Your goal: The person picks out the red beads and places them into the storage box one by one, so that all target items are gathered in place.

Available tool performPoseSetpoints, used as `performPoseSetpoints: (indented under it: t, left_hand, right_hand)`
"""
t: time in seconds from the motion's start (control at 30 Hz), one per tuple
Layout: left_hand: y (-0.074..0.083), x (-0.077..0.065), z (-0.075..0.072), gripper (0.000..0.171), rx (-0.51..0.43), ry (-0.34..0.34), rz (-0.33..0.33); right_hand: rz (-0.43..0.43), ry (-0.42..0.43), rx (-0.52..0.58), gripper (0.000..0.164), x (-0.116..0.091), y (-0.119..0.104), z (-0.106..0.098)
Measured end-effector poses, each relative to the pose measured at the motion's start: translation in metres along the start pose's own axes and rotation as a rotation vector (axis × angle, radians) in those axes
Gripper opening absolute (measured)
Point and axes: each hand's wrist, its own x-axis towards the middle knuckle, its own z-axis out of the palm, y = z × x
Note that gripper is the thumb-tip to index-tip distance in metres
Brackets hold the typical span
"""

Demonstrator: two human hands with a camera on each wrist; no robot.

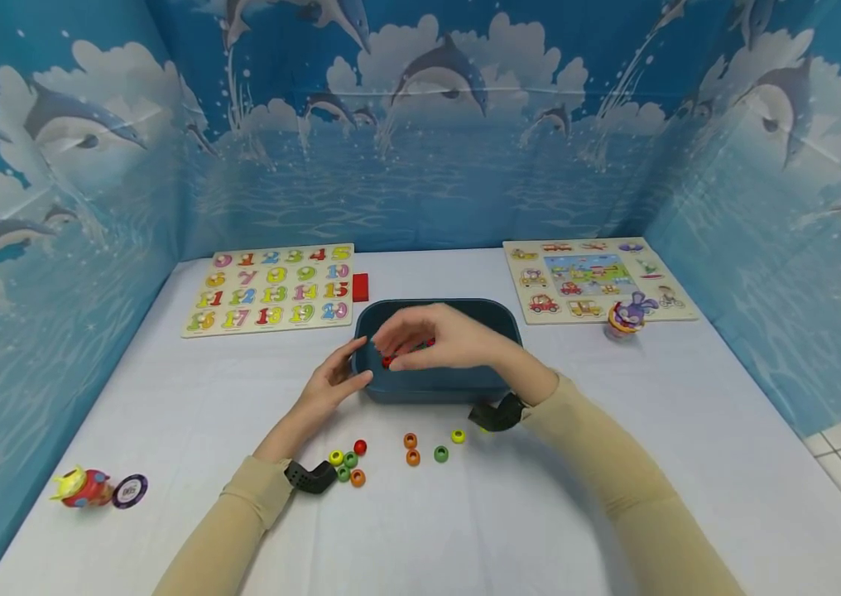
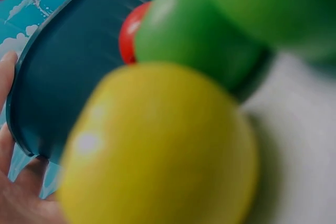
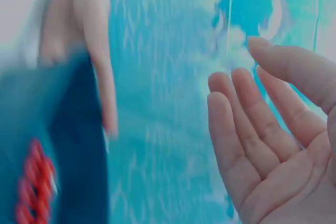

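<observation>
A dark blue bin point(image 1: 428, 396) stands mid-table with red beads point(image 1: 387, 362) inside. At its left end is my left hand point(image 1: 324, 389), thumb and fingers spread beside the corner, seeming to touch the wall. Over the bin hovers my right hand point(image 1: 439, 338); its palm point(image 3: 283, 187) shows nothing held, fingers gently bent. In front of the bin lie loose beads: a red bead point(image 1: 360, 447), a yellow bead point(image 1: 336, 457), green and orange ones near the left wrist, then an orange bead point(image 1: 410, 440), a green bead point(image 1: 441, 454) and a yellow one farther right.
A number puzzle board point(image 1: 269, 290) lies back left, with a red block point(image 1: 360, 287) at its edge. Back right is a picture puzzle board point(image 1: 592, 277) with a purple rabbit figure point(image 1: 631, 314). A red and yellow figure point(image 1: 87, 487) and round chip point(image 1: 130, 491) lie front left.
</observation>
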Motion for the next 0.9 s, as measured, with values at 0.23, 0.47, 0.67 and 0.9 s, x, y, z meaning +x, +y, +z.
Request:
performPoseSetpoints:
  t: [0.23,0.47,0.67,0.9]
  left_hand:
    - [0.001,0.000,0.000,0.056,-0.003,-0.003,0.020]
    - [0.020,-0.009,0.002,0.057,-0.010,-0.023,0.044]
    - [0.029,-0.012,0.004,0.058,0.002,-0.012,0.029]
    - [0.028,-0.011,0.004,0.058,-0.004,-0.011,0.033]
  right_hand:
    - [0.033,-0.149,0.010,0.030,-0.010,0.014,0.057]
    - [0.090,-0.166,-0.110,0.029,-0.011,0.039,0.090]
    - [0.093,-0.116,-0.267,0.028,-0.009,0.056,0.109]
    - [0.129,0.003,-0.334,0.025,-0.008,0.066,0.118]
